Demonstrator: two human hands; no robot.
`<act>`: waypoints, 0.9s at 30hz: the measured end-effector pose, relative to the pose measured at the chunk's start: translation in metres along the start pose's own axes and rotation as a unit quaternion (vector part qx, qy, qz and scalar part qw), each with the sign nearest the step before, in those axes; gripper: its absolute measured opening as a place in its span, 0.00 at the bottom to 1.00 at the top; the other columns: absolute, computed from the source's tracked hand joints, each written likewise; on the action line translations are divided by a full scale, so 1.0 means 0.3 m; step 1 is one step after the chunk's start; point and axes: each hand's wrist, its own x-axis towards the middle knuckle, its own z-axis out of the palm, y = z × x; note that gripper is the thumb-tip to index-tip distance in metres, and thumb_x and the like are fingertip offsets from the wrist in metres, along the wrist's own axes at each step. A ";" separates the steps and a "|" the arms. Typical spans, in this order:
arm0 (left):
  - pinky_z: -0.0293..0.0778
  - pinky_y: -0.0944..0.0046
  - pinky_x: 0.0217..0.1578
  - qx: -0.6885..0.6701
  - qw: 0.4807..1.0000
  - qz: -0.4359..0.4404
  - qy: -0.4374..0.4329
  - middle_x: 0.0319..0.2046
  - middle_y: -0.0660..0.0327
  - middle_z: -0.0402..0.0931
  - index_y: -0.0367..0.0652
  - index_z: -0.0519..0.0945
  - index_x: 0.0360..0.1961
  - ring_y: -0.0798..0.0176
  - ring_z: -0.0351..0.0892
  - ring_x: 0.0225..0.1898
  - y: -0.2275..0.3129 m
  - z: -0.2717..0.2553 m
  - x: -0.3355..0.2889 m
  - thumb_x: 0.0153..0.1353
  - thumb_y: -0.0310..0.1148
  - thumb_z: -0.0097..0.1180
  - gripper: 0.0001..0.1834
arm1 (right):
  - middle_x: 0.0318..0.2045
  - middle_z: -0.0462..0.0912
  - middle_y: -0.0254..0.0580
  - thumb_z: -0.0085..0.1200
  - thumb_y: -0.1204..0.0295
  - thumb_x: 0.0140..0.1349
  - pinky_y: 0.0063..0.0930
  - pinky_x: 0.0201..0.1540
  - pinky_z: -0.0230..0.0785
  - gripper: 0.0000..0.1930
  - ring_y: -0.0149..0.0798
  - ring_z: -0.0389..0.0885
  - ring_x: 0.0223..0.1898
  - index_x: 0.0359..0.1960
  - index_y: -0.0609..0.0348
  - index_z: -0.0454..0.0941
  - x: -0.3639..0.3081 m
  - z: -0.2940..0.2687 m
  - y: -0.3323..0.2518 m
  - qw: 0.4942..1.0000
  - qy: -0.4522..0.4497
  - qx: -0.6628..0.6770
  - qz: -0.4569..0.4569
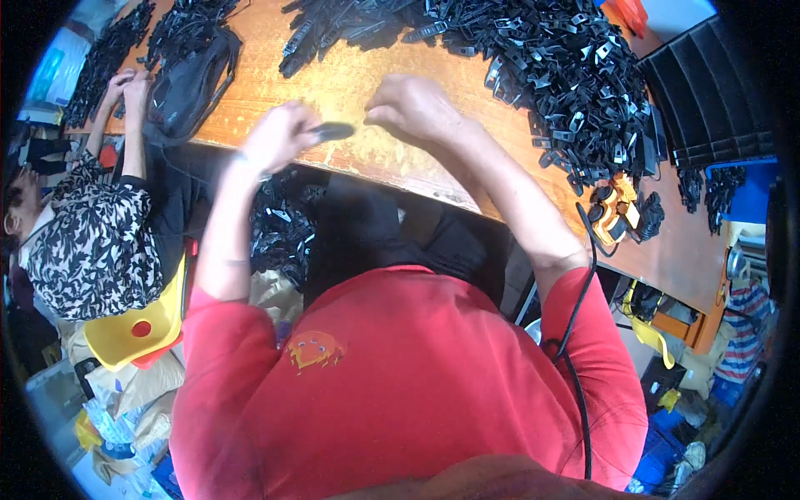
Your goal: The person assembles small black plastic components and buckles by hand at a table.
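My left hand is over the near edge of the wooden table, closed on a small dark elongated piece that points to the right. Motion blurs both, so the piece's exact kind is unclear. To its right, a short gap away, my right hand is curled above the table with fingertips bent down. Whatever its fingers hold, if anything, is hidden. Beyond my hands lies a pile of long black plastic parts. A large heap of small black plastic clip-like parts spreads to the right.
An orange-yellow toy-like object and a black cable are at the right. A black ribbed panel stands behind. At left, a co-worker sits on a yellow chair by a black bag. More black parts lie below the table edge.
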 end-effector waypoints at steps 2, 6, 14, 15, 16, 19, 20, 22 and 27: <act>0.79 0.61 0.46 -0.174 0.984 -0.007 -0.031 0.38 0.61 0.83 0.40 0.87 0.50 0.66 0.81 0.41 -0.148 -0.058 -0.103 0.64 0.27 0.69 0.14 | 0.41 0.87 0.43 0.67 0.64 0.65 0.46 0.49 0.80 0.10 0.52 0.87 0.43 0.41 0.54 0.92 0.023 -0.001 0.026 0.996 0.076 -0.040 0.031; 0.81 0.58 0.50 -0.083 0.983 -0.007 0.160 0.40 0.52 0.87 0.39 0.86 0.53 0.56 0.87 0.44 -0.067 -0.113 0.020 0.68 0.31 0.64 0.15 | 0.45 0.86 0.42 0.64 0.72 0.65 0.46 0.52 0.80 0.09 0.51 0.85 0.48 0.45 0.55 0.91 0.106 0.013 0.112 0.964 0.234 -0.122 0.015; 0.80 0.50 0.50 -0.011 0.949 -0.001 0.316 0.42 0.53 0.83 0.48 0.87 0.52 0.46 0.85 0.46 0.090 0.088 0.495 0.65 0.35 0.68 0.15 | 0.43 0.84 0.42 0.60 0.75 0.62 0.45 0.52 0.78 0.12 0.50 0.80 0.51 0.47 0.56 0.87 0.209 0.062 0.206 0.958 0.202 -0.203 0.018; 0.80 0.50 0.50 -0.011 0.949 0.000 0.314 0.42 0.53 0.83 0.48 0.87 0.52 0.46 0.85 0.46 0.097 0.096 0.510 0.65 0.35 0.68 0.15 | 0.41 0.84 0.42 0.60 0.75 0.61 0.46 0.52 0.78 0.10 0.50 0.80 0.50 0.44 0.56 0.87 0.207 0.061 0.206 0.956 0.199 -0.216 0.010; 0.80 0.50 0.50 0.000 0.946 -0.005 0.324 0.43 0.53 0.83 0.48 0.87 0.51 0.46 0.85 0.47 0.103 0.102 0.522 0.64 0.35 0.69 0.15 | 0.41 0.84 0.42 0.60 0.75 0.61 0.46 0.52 0.78 0.10 0.50 0.80 0.50 0.44 0.56 0.87 0.203 0.057 0.207 0.956 0.200 -0.215 0.011; 0.80 0.49 0.50 0.021 0.936 0.003 0.352 0.43 0.54 0.82 0.49 0.87 0.50 0.46 0.84 0.48 0.135 0.119 0.541 0.63 0.35 0.70 0.14 | 0.41 0.84 0.43 0.60 0.75 0.60 0.47 0.51 0.78 0.09 0.50 0.80 0.50 0.42 0.58 0.86 0.181 0.044 0.207 0.956 0.184 -0.228 0.017; 0.80 0.49 0.50 0.035 0.927 0.011 0.373 0.43 0.55 0.81 0.49 0.86 0.49 0.46 0.84 0.49 0.142 0.127 0.541 0.63 0.34 0.71 0.14 | 0.40 0.84 0.45 0.60 0.75 0.60 0.48 0.50 0.78 0.08 0.51 0.81 0.49 0.41 0.59 0.85 0.162 0.041 0.194 0.955 0.186 -0.232 0.007; 0.80 0.50 0.50 0.027 0.928 0.002 0.372 0.43 0.56 0.80 0.49 0.85 0.47 0.47 0.83 0.51 0.155 0.140 0.542 0.62 0.33 0.71 0.12 | 0.39 0.84 0.46 0.61 0.74 0.60 0.49 0.49 0.78 0.08 0.52 0.82 0.48 0.40 0.59 0.84 0.109 0.032 0.167 0.953 0.188 -0.237 0.001; 0.80 0.49 0.49 0.046 0.928 0.023 0.369 0.43 0.55 0.81 0.48 0.84 0.44 0.46 0.83 0.49 0.140 0.175 0.548 0.61 0.32 0.71 0.11 | 0.35 0.84 0.53 0.60 0.72 0.64 0.49 0.42 0.78 0.07 0.57 0.85 0.39 0.41 0.59 0.84 -0.047 -0.019 0.050 0.971 0.196 -0.137 0.007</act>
